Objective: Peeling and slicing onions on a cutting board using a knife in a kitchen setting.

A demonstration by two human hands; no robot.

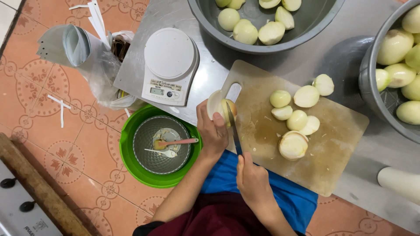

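Note:
My left hand (213, 129) grips a peeled onion (221, 106) at the near left corner of the wooden cutting board (337, 135). My right hand (252, 180) holds a knife (234, 131) by its handle, and the blade's tip rests against that onion. Several peeled onion halves (297, 114) lie on the middle of the board, the largest one (292, 144) nearest me.
A white kitchen scale (169, 65) stands left of the board on the metal table (319, 61). Two grey basins, one behind the board (306, 37) and one at right (372, 87), hold peeled onions. A green basin (131, 161) with a metal bowl and spoons sits on the tiled floor. A plastic bag (94, 65) lies at left.

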